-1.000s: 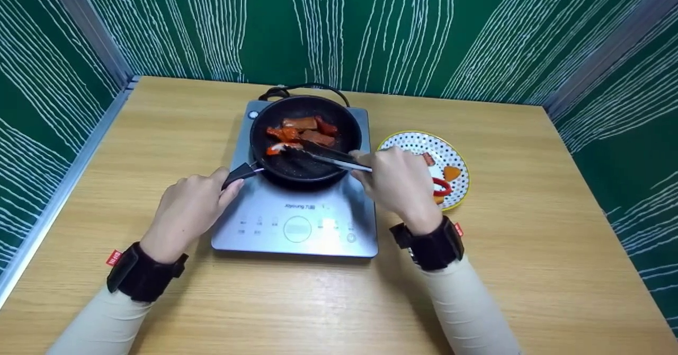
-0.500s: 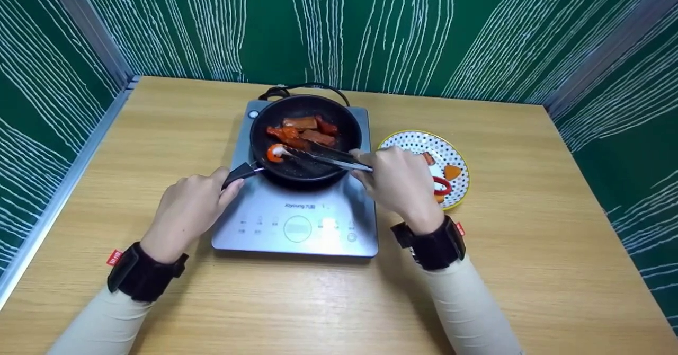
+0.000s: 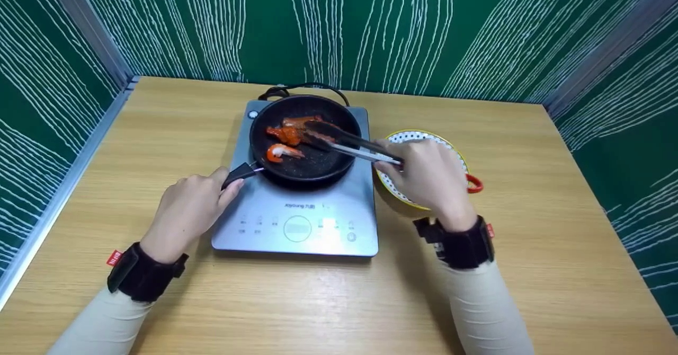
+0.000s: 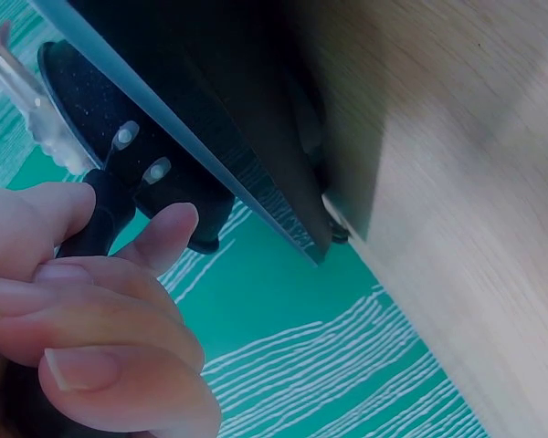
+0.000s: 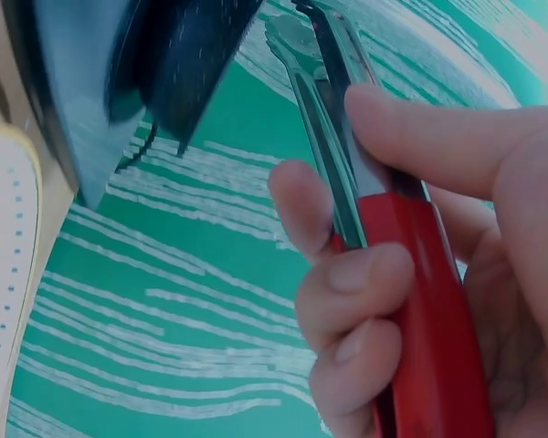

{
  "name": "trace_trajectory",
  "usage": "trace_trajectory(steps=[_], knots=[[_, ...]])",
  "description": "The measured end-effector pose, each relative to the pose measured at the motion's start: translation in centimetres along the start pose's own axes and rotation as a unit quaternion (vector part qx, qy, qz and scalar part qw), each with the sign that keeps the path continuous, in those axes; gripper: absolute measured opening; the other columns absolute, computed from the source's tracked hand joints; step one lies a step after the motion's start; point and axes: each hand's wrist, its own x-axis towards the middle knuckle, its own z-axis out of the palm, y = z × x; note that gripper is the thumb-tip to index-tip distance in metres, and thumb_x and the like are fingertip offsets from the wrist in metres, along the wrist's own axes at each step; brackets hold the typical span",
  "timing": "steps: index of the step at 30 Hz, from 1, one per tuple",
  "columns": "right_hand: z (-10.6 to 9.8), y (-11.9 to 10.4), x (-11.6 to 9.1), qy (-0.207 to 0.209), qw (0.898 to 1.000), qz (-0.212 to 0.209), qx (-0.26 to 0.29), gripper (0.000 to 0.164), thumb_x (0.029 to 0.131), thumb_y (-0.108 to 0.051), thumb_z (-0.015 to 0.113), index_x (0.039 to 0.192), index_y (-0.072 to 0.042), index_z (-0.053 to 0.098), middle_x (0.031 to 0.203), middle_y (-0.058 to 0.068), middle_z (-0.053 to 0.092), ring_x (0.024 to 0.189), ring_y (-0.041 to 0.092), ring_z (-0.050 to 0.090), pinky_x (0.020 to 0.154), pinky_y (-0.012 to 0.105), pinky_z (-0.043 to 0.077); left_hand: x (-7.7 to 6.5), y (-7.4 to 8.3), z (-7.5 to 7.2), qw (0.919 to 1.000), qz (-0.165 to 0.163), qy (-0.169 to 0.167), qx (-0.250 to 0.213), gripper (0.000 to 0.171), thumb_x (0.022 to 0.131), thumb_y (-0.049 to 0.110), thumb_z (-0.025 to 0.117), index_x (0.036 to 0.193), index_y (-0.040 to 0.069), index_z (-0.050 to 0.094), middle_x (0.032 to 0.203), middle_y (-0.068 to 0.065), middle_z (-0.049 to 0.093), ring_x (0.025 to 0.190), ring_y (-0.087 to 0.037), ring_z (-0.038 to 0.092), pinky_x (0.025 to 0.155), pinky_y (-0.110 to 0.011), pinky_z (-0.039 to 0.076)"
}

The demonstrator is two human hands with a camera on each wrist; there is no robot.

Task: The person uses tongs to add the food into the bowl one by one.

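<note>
My left hand (image 3: 193, 206) grips the black handle (image 3: 241, 175) of a frying pan (image 3: 318, 168), fingers curled round it in the left wrist view (image 4: 100, 301). In my right hand (image 3: 431, 177) is a pair of tongs (image 3: 365, 151), held round their red grips (image 5: 420, 301) in the right wrist view. The dark tong tips are inside the pan, over browned meat-like pieces (image 3: 299, 122); whether they pinch one cannot be told. An orange-and-white shrimp (image 3: 283, 152) lies near the pan's left front, apart from the tips. Beside it sits a reddish-orange piece (image 3: 286, 134).
Under the pan is a silver induction cooker (image 3: 296, 243) on a wooden table (image 3: 339, 302); a black cord (image 3: 318, 85) runs behind it. A dotted, yellow-rimmed plate (image 3: 408, 135) stands to its right, largely hidden by my right hand. Green walls (image 3: 371, 26) border the table.
My right hand moved right, and the tong tips left the shrimp for the pieces further back. The shrimp turned and now lies loose. My left hand stayed on the handle.
</note>
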Motion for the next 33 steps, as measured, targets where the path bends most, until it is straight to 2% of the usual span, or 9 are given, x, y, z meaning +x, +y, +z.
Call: trace_trajectory(steps=[6, 10, 16, 21, 29, 33], knots=[[-1.4, 2.4, -0.6, 0.0, 0.999, 0.023, 0.031, 0.033, 0.098, -0.035, 0.078, 0.13, -0.028, 0.078, 0.061, -0.004, 0.052, 0.053, 0.018, 0.046, 0.05, 0.037, 0.031, 0.0, 0.0, 0.1, 1.0, -0.003, -0.005, -0.003, 0.034, 0.109, 0.034, 0.063, 0.102, 0.0, 0.062, 0.064, -0.004, 0.042, 0.05, -0.021, 0.044, 0.048, -0.032, 0.027], [-2.3, 3.9, -1.2, 0.002, 0.999, 0.035, 0.036, 0.038, 0.098, -0.036, 0.079, 0.133, -0.023, 0.076, 0.065, -0.002, 0.058, 0.053, 0.017, 0.045, 0.052, 0.037, 0.03, 0.0, 0.1, 0.1, 1.0, -0.005, -0.007, -0.003, 0.035, 0.109, 0.034, 0.063, 0.102, 0.0, 0.062, 0.065, -0.004, 0.042, 0.05, -0.021, 0.043, 0.048, -0.031, 0.027], [-3.1, 6.1, -2.3, -0.012, 0.997, 0.062, 0.036, 0.045, 0.097, -0.039, 0.08, 0.137, -0.019, 0.074, 0.08, 0.004, 0.071, 0.053, 0.018, 0.048, 0.053, 0.036, 0.033, 0.0, 0.1, 0.0, 1.0, -0.006, -0.003, 0.0, 0.035, 0.109, 0.035, 0.063, 0.101, 0.0, 0.062, 0.064, -0.003, 0.041, 0.051, -0.021, 0.044, 0.048, -0.032, 0.027], [-3.4, 7.5, -3.2, -0.024, 0.996, 0.079, 0.023, 0.046, 0.096, -0.036, 0.08, 0.139, -0.019, 0.072, 0.085, 0.007, 0.072, 0.057, 0.022, 0.049, 0.055, 0.038, 0.033, -0.1, 0.0, 0.0, 1.0, -0.004, 0.002, 0.009, 0.035, 0.11, 0.035, 0.061, 0.099, 0.002, 0.061, 0.065, -0.003, 0.042, 0.051, -0.022, 0.045, 0.048, -0.032, 0.026], [-3.7, 9.3, -4.3, -0.041, 0.995, 0.092, -0.001, 0.053, 0.095, -0.043, 0.081, 0.141, -0.019, 0.071, 0.075, 0.007, 0.064, 0.064, 0.025, 0.051, 0.058, 0.04, 0.031, 0.0, 0.0, 0.0, 0.9999, -0.006, -0.001, 0.008, 0.036, 0.11, 0.037, 0.06, 0.1, 0.002, 0.061, 0.065, -0.005, 0.044, 0.052, -0.024, 0.046, 0.048, -0.033, 0.028], [-3.6, 10.6, -5.0, -0.055, 0.994, 0.093, -0.007, 0.054, 0.095, -0.043, 0.081, 0.14, -0.016, 0.071, 0.08, 0.008, 0.067, 0.065, 0.025, 0.052, 0.058, 0.039, 0.031, 0.1, 0.0, 0.0, 0.9999, -0.006, -0.003, 0.01, 0.035, 0.109, 0.036, 0.062, 0.1, 0.002, 0.061, 0.065, -0.005, 0.043, 0.052, -0.024, 0.046, 0.048, -0.033, 0.028]])
